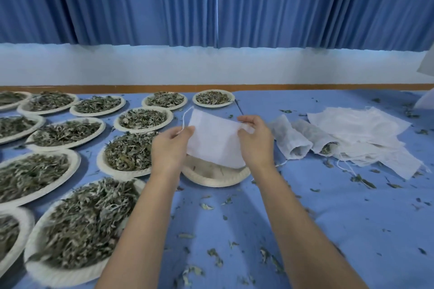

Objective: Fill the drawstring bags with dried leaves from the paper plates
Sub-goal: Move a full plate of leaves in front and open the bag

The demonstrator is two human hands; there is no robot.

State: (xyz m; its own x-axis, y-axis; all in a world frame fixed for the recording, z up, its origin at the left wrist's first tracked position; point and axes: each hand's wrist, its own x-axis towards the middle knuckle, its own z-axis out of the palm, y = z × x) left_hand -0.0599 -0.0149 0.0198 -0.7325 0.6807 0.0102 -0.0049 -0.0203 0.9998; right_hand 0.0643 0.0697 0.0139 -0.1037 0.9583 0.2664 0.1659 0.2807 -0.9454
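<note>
Here, leaf-littered blue tablecloth (340,206), blue curtains (141,2) behind; L hand (169,148) + R hand (256,141) in pinch-grip on drawstring bag (213,138).

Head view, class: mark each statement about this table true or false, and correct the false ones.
1. The left hand and right hand hold one white bag over an emptied plate. True.
2. The held bag bulges with leaves. False: it hangs flat, apparently empty.
3. Two filled bags lie right of the hands. True.
4. The plates on the left are bare. False: those plates hold heaps of dried leaves.
</note>
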